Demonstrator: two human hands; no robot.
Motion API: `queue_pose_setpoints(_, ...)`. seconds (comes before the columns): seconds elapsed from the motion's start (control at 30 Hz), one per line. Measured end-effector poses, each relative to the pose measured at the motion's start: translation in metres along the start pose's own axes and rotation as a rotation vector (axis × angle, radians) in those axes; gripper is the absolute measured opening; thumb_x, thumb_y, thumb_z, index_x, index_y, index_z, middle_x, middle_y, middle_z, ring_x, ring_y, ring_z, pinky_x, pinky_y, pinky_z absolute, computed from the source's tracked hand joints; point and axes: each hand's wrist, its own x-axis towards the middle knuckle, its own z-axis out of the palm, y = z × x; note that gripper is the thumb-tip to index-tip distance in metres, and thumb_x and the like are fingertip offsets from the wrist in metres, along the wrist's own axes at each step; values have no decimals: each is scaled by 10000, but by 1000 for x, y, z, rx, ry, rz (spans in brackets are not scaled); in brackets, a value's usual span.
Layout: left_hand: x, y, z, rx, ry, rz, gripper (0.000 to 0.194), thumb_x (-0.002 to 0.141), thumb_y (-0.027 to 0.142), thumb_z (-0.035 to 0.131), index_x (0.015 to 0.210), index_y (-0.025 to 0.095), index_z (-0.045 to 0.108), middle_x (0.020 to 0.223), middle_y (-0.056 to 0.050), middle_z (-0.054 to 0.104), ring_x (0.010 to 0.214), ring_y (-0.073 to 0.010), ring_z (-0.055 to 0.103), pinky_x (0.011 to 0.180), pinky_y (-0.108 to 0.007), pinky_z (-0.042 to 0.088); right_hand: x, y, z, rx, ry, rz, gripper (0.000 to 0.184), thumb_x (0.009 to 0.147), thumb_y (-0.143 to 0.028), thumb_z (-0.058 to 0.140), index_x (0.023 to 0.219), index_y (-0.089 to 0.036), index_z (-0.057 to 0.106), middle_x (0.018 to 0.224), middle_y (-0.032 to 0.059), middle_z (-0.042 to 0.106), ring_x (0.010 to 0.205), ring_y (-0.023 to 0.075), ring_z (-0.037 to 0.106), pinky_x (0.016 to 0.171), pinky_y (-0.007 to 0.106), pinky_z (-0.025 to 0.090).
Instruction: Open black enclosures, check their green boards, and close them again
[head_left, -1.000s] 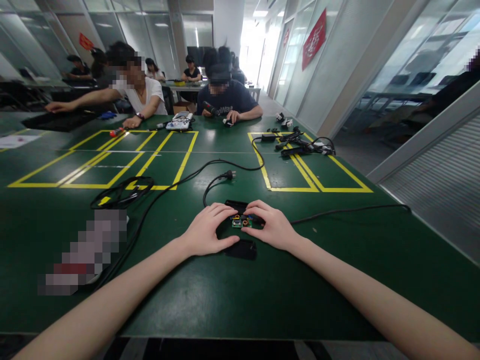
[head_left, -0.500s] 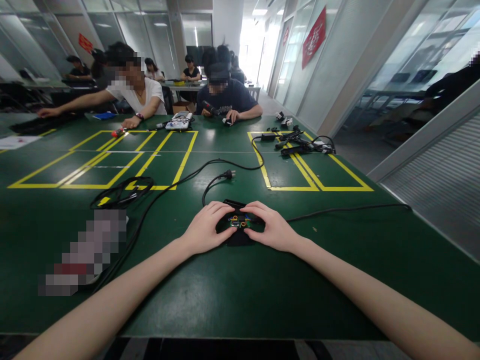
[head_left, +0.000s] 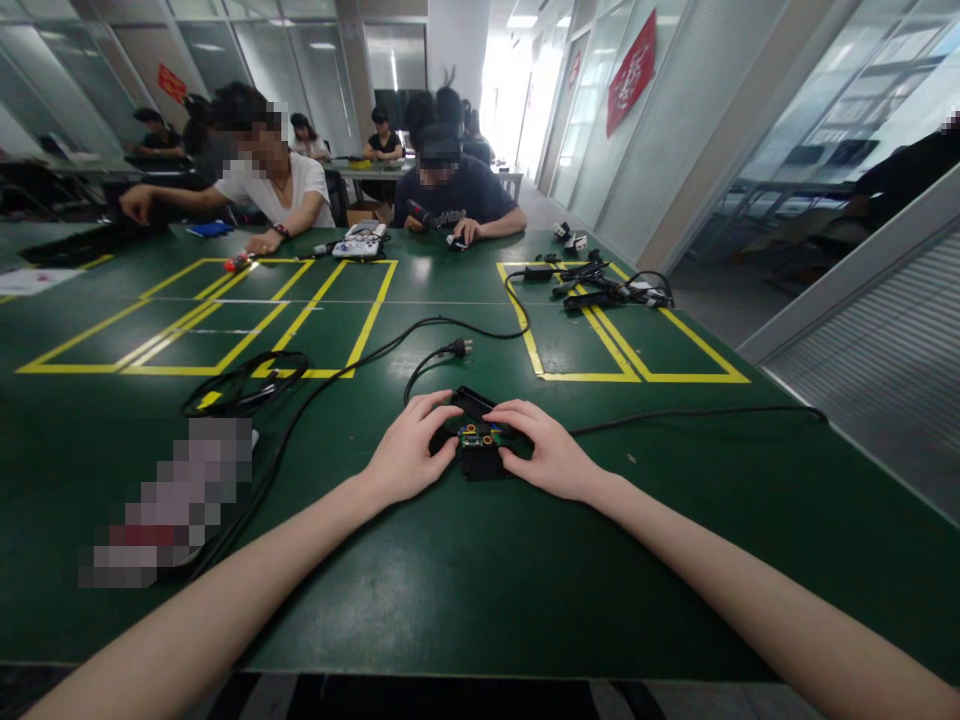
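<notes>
A small green circuit board [head_left: 478, 438] with copper-coloured coils lies in front of me between my hands. My left hand [head_left: 412, 445] curves round its left side, thumb and fingers at the edge. From the right, my right hand [head_left: 546, 450] curves round the other side in the same way. Just beyond the board, one black plastic case half [head_left: 472, 403] lies tilted, partly behind my right fingers. Another flat black case piece [head_left: 482, 465] shows on the near side of the board. The exact contact of the fingertips is partly hidden.
A black cable with a plug [head_left: 459, 348] lies beyond my left hand; another cable [head_left: 705, 416] runs right. Coiled cable [head_left: 247, 385] and a blurred-out object [head_left: 172, 500] lie left. Adapters and cables [head_left: 600, 285] sit far right. Two people work across the green table [head_left: 480, 590].
My thumbs have moved apart, showing more of the near case piece. The far case half now sits more tilted. Across the table, a person's outstretched arm has drawn inward.
</notes>
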Motion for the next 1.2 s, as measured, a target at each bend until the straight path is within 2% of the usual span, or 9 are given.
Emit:
queue_pose_setpoints(0.13,0,-4,1,42,-63,-23,351,919,206,626,1268,179,652,1414,-159,635,1322,-329,564,1115,-560,495,-1,0,-1,3,-24,-9,437,839,-143,614,1263,-242,650,1255,111,659,1184,283,641,1020,484,558)
queue_pose_setpoints(0.27,2,-4,1,12,-80,-13,303,927,207,616,1225,181,664,1306,-140,695,1248,-308,607,1082,-532,516,-1,0,-2,1,-40,-10,451,831,-126,608,1264,-246,644,1254,107,657,1182,278,640,1014,475,561)
queue_pose_setpoints(0.33,2,-3,0,0,-67,-19,354,918,202,616,1271,184,642,1289,-134,694,1240,-297,612,1081,-516,519,-1,-1,-2,2,-41,-11,459,825,-119,610,1262,-256,643,1250,100,659,1182,277,638,1009,475,561)
queue_pose_setpoints(0.43,2,-2,0,13,-50,-39,506,910,210,618,1413,190,560,1490,-151,573,1363,-308,530,1153,-533,459,0,-1,-3,5,-40,-16,447,819,-116,607,1245,-246,643,1248,105,658,1177,280,635,1000,477,563)
queue_pose_setpoints(0.5,2,-3,0,22,-84,-49,587,917,224,613,1492,200,498,1588,-148,484,1407,-315,484,1177,-553,426,0,-1,-3,11,-44,-23,434,814,-115,606,1229,-236,641,1243,110,658,1174,280,634,1001,478,561)
queue_pose_setpoints(0.63,3,-4,0,37,-172,-56,616,937,248,594,1539,243,462,1626,-120,451,1402,-319,476,1153,-578,427,0,-2,-4,26,-50,-35,416,804,-110,610,1198,-239,638,1228,105,664,1168,279,633,1009,480,552)
queue_pose_setpoints(0.9,5,0,-3,60,-220,-95,595,944,292,592,1530,268,494,1661,-105,396,1423,-342,444,1146,-603,406,1,-2,-3,56,-46,-27,446,768,-119,626,1197,-239,612,1214,99,674,1116,278,639,980,475,551)
queue_pose_setpoints(1.1,5,-3,-2,36,-185,-61,498,918,272,625,1414,243,595,1466,-119,599,1351,-315,509,1149,-564,418,2,-5,-4,39,-52,-22,442,769,-122,625,1198,-225,611,1210,106,673,1109,278,628,961,462,553)
queue_pose_setpoints(1.2,4,-4,-2,23,-149,-58,454,903,271,647,1355,231,620,1490,-142,554,1378,-334,495,1142,-579,426,2,-6,-5,40,-60,-18,446,778,-126,621,1213,-224,611,1217,112,670,1118,287,623,968,479,551)
